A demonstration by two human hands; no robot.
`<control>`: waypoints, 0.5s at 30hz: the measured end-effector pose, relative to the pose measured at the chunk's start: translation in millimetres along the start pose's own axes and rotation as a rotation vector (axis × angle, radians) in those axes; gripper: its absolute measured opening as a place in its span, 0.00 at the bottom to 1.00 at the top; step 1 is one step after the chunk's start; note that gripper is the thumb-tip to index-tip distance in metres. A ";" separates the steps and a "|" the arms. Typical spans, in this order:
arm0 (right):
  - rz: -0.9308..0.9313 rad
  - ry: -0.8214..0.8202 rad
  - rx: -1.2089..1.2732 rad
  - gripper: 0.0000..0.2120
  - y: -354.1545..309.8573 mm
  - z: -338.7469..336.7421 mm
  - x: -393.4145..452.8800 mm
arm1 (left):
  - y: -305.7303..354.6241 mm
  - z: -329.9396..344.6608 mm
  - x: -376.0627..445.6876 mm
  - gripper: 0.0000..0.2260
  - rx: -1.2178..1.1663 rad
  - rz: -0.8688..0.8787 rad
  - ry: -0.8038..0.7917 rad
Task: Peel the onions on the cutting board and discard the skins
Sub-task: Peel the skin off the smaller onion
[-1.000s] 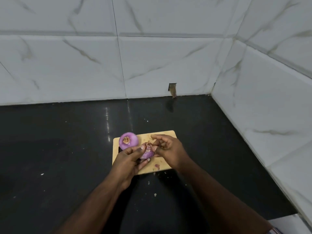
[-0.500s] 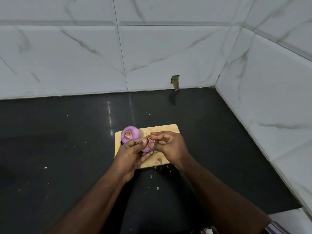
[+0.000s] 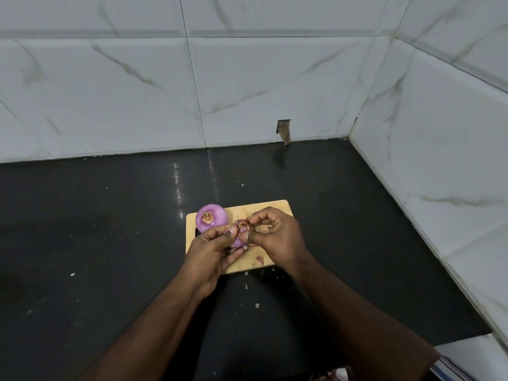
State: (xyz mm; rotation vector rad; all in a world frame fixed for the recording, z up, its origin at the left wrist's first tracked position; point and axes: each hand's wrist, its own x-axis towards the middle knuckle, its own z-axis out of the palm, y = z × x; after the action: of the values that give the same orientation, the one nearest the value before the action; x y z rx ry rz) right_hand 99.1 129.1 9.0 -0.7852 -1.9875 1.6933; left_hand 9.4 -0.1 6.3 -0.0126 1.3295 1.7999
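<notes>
1. The left hand [image 3: 213,250] cups a small purple onion [image 3: 238,241] over the board [image 3: 244,259], fingers curled beneath it and the thumb pressed on its top.
2. The right hand [image 3: 275,237] is curled, thumb and forefinger pinching dry reddish skin [image 3: 242,224] at the top of that onion; the other fingers arch loosely above.
3. A second onion [image 3: 211,218], peeled and purple with its root end up, sits on the board's far left corner, just beside the left hand.
4. A skin scrap [image 3: 259,260] lies on the board near its front edge.
5. More bits [image 3: 246,285] lie scattered on the black counter [image 3: 110,229] just in front of the board.
</notes>
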 end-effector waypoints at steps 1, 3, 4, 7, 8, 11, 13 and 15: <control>-0.016 -0.003 -0.011 0.14 0.6 -0.4 -0.1 | -0.1 -0.4 0.0 0.05 0.003 -0.002 -0.003; -0.041 -0.016 -0.018 0.14 3.2 -1.4 1.1 | -0.8 -1.3 0.2 0.05 0.013 -0.004 -0.005; -0.053 -0.015 -0.028 0.14 5.5 -2.0 2.7 | -1.1 -1.6 0.4 0.05 0.014 -0.005 -0.005; -0.098 -0.007 -0.060 0.14 10.7 -1.9 5.9 | -0.5 -1.7 1.6 0.06 -0.006 -0.009 -0.001; -0.099 -0.006 -0.053 0.15 10.6 -1.4 6.2 | 0.1 -1.8 2.3 0.07 -0.007 -0.011 0.000; -0.080 -0.081 -0.075 0.22 6.0 -3.1 6.6 | 0.4 -3.2 2.4 0.05 0.016 -0.017 -0.014; -0.058 -0.166 -0.126 0.24 4.9 -5.6 10.0 | 0.3 -4.5 1.8 0.04 0.033 -0.022 -0.032; -0.084 -0.165 -0.184 0.21 3.2 -7.7 12.0 | 0.6 -5.9 1.6 0.05 0.033 -0.020 -0.051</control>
State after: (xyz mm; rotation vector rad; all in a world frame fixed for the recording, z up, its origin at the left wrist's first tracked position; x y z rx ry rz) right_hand 95.5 143.0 6.6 -0.6291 -2.2806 1.5885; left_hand 5.4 -3.7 3.4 0.0374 1.3189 1.7497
